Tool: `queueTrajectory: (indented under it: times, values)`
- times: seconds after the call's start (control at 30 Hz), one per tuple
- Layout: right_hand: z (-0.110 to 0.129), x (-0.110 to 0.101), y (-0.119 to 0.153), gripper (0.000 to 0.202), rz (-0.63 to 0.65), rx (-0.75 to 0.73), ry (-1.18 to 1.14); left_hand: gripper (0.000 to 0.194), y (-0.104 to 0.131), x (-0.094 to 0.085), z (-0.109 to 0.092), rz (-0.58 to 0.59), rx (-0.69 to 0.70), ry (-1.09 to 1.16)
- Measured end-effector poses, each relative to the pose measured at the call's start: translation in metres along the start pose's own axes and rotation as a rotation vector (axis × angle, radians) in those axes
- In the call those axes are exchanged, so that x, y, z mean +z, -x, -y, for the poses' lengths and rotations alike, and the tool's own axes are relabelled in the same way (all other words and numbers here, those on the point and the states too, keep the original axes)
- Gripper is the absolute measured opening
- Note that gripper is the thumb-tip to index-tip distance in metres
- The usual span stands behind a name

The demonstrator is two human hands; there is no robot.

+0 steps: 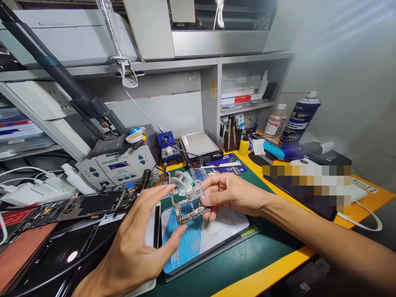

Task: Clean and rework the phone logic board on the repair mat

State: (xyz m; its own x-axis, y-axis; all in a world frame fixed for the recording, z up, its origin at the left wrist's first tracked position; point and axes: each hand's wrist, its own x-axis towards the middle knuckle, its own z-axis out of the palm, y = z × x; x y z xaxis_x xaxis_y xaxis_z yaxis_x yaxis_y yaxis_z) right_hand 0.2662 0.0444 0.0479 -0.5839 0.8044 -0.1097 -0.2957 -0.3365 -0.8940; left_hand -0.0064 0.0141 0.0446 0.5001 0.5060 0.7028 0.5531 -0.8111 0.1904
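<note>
A small phone logic board, with gaps through its middle, is held up above the work mat. My right hand pinches its right edge between thumb and fingers. On the other side, my left hand has its index finger at the upper left corner and its thumb at the lower edge, gripping the board across its height. Beneath the board lies a blue and white flat package on a dark ridged pad. Just behind the board sits a pale green and white object, partly hidden.
Behind stand a grey digital soldering station, a blue soldering unit and a flat-topped box. Phone parts and black panels lie left. At right are a clear bottle, a spray can and a dark phone.
</note>
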Motion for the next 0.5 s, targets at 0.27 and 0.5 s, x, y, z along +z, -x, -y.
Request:
queueTrajectory:
  times: [0.27, 0.5]
  values:
    - [0.007, 0.005, 0.008, 0.052, 0.034, -0.006, -0.002, 0.076, 0.012, 0.003, -0.009, -0.051, -0.054, 0.084]
    - [0.011, 0.014, 0.022, 0.087, 0.012, -0.107, 0.222, 0.069, 0.015, 0.007, -0.015, -0.079, -0.174, 0.104]
